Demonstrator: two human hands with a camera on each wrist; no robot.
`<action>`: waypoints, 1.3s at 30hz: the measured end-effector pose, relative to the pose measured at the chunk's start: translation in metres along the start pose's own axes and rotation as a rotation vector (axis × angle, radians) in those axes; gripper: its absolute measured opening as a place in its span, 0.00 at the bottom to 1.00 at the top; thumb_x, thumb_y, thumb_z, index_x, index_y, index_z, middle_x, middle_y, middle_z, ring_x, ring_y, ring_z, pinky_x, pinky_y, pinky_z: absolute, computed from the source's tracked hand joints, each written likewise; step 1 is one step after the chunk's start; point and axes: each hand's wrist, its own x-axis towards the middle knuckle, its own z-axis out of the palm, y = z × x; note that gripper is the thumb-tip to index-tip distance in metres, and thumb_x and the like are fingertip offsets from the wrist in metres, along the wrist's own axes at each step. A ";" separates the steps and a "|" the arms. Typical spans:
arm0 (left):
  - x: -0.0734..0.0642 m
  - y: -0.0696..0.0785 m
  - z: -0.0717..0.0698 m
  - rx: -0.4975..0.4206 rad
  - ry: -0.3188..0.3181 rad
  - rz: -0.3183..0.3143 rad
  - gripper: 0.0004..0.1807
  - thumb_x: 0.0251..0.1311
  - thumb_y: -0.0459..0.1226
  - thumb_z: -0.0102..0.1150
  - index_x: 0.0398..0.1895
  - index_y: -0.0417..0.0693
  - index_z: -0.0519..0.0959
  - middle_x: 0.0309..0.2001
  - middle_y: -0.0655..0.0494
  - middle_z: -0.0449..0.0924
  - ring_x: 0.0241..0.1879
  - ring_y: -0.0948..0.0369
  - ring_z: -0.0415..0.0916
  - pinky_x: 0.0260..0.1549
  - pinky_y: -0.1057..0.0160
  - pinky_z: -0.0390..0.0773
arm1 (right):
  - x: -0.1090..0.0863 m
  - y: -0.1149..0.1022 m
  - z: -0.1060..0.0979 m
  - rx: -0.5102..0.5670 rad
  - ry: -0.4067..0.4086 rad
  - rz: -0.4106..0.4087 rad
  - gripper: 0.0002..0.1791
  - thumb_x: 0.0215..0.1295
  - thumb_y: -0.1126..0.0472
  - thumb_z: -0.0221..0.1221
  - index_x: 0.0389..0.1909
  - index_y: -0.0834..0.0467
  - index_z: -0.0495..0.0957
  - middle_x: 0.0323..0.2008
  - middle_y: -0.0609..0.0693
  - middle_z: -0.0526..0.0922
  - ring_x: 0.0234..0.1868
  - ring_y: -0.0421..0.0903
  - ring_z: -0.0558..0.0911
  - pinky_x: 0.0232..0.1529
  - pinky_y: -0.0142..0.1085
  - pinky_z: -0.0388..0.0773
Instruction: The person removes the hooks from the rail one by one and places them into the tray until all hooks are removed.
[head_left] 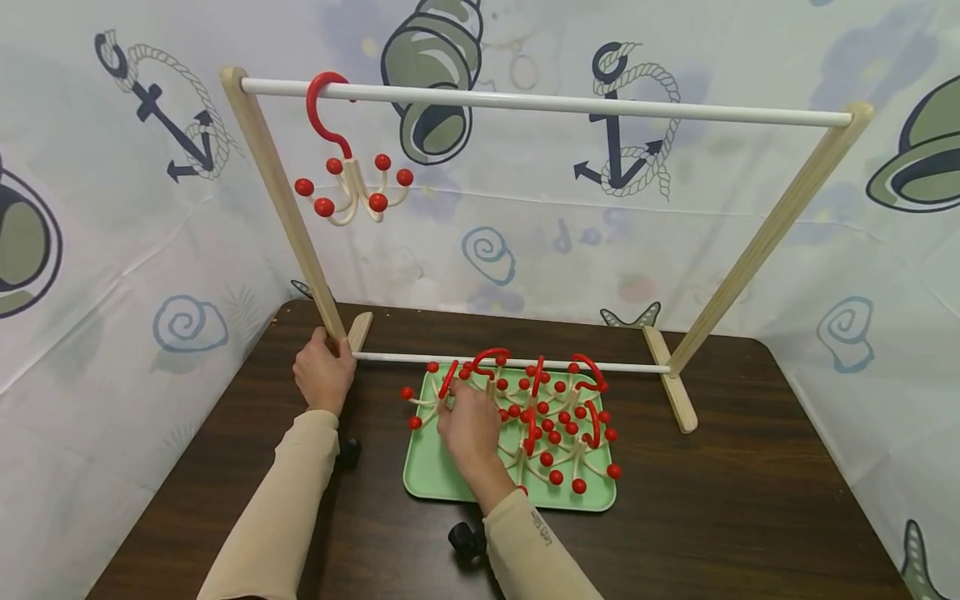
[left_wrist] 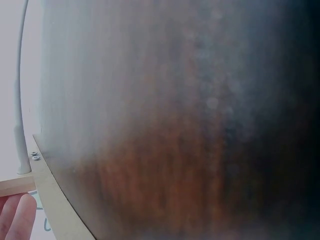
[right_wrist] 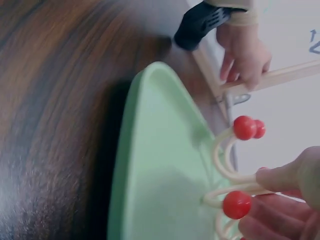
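My left hand grips the left wooden post of a standing frame, low down near its foot. In the right wrist view, the fingers of that hand curl round the post. My right hand is over the left part of a green tray. Its thumb and fingers pinch the cream stem of a red-hooked hanger with curved arms tipped by red balls. Several like hangers lie crowded on the tray to the right of this hand. Another hanger hangs by its red hook from the top bar.
The white top bar spans the frame, and a thin lower bar runs just behind the tray. The right post stands on a wooden foot. A dark wooden table bears everything, with a patterned cloth behind.
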 end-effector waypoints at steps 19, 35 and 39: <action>0.002 0.000 -0.001 0.001 0.003 -0.001 0.12 0.61 0.40 0.60 0.42 0.41 0.78 0.31 0.40 0.81 0.32 0.37 0.78 0.33 0.37 0.71 | -0.001 -0.030 -0.082 0.073 -0.430 0.122 0.50 0.57 0.44 0.68 0.75 0.58 0.55 0.58 0.57 0.78 0.52 0.57 0.79 0.45 0.50 0.77; 0.000 0.002 -0.001 -0.008 0.006 0.007 0.11 0.62 0.39 0.61 0.41 0.39 0.78 0.30 0.40 0.81 0.32 0.38 0.78 0.33 0.38 0.72 | 0.033 -0.095 -0.176 0.156 -0.113 -0.301 0.25 0.63 0.49 0.65 0.60 0.50 0.78 0.51 0.44 0.84 0.50 0.42 0.81 0.47 0.39 0.76; 0.000 0.001 -0.001 -0.005 0.009 0.006 0.11 0.61 0.39 0.61 0.40 0.40 0.78 0.30 0.40 0.81 0.31 0.38 0.78 0.33 0.38 0.72 | 0.056 -0.112 -0.182 0.292 -0.024 -0.393 0.26 0.64 0.53 0.65 0.62 0.53 0.76 0.56 0.46 0.80 0.58 0.41 0.77 0.55 0.35 0.72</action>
